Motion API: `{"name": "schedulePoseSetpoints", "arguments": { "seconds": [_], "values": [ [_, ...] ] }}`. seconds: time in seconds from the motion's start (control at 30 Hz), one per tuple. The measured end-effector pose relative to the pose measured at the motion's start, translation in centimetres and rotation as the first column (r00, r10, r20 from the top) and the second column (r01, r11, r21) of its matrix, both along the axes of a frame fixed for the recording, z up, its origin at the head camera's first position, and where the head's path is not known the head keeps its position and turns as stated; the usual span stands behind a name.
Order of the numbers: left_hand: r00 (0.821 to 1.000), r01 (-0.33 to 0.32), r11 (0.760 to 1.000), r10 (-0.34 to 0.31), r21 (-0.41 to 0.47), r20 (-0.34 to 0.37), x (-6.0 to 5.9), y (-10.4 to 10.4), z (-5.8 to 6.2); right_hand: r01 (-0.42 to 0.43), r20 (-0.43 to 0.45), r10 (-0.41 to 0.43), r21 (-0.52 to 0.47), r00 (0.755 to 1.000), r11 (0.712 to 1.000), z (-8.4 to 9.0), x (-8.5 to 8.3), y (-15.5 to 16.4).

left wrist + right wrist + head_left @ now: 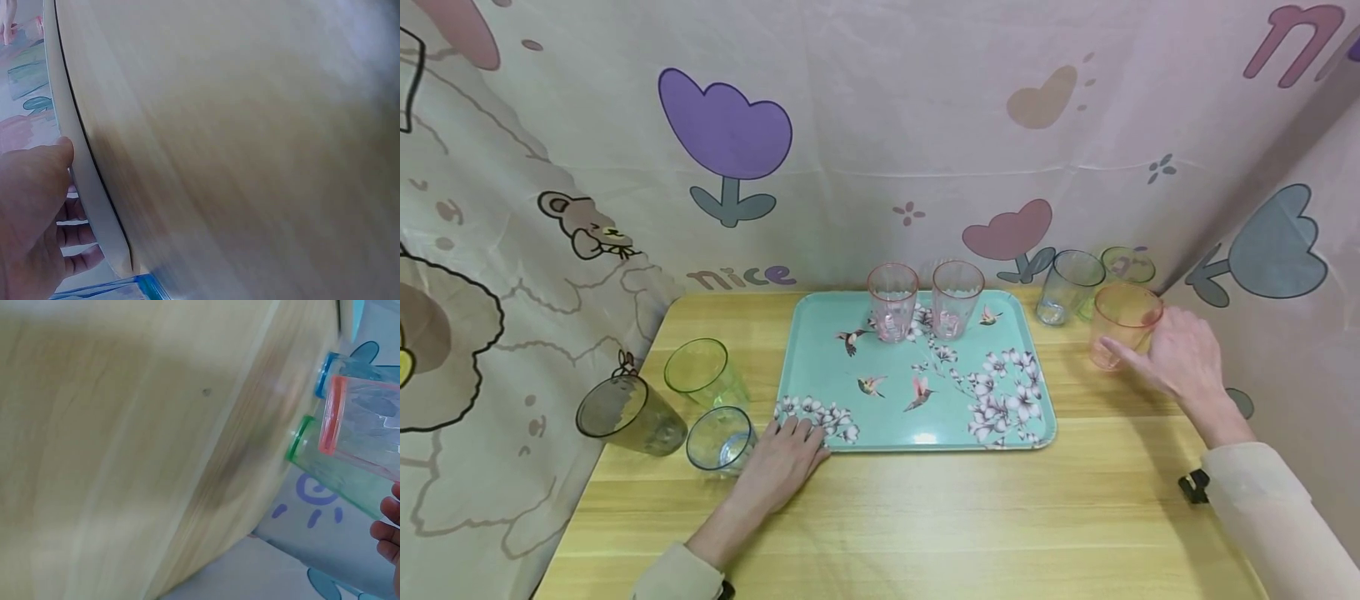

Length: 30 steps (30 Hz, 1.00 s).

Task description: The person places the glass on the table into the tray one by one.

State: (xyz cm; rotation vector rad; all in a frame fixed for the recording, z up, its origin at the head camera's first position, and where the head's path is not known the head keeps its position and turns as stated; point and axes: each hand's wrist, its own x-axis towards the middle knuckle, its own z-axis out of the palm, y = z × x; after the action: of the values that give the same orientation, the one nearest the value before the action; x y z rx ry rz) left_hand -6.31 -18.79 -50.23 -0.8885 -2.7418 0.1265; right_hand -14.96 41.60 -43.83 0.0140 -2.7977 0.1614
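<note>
My right hand [1183, 354] holds an orange-tinted glass [1116, 333], thumb across its front and fingers behind its right side. In the right wrist view the base of this glass [332, 415] shows raised off the table. My left hand [782, 458] rests, fingers extended, on the front left corner of a turquoise tray [820, 354]; its thumb lies along the rim. Two clear red-rimmed glasses [892, 304] stand at the back of the tray. Close left of that hand is a blue-rimmed glass [722, 442].
A green glass [703, 375] and a dark grey glass [632, 417] stand at the table's left edge. Back right, a grey-blue glass [1067, 287] and another green glass [1127, 262] are close to the held one. Printed cloth [850, 125] hangs behind the table.
</note>
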Motion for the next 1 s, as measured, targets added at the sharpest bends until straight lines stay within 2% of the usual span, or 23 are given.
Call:
{"name": "schedulePoseSetpoints", "arguments": {
  "seconds": [0.37,0.67,1.0],
  "values": [
    [1.0,-0.007,1.0,0.007,-0.001,0.012,0.0,0.0,0.0,-0.052,-0.041,0.054,0.036,0.998,0.998,0.6,-0.8,-1.3],
    [0.999,-0.012,1.0,0.011,0.023,0.045,0.0,0.0,-0.1,-0.072,-0.015,0.072,0.015,0.997,0.997,1.1,-0.9,-2.6],
    [0.998,-0.02,1.0,0.019,0.018,0.059,0.0,0.0,0.0,-0.079,-0.051,0.079,-0.009,0.996,0.997,1.2,-1.3,-3.8]
  ]
}}
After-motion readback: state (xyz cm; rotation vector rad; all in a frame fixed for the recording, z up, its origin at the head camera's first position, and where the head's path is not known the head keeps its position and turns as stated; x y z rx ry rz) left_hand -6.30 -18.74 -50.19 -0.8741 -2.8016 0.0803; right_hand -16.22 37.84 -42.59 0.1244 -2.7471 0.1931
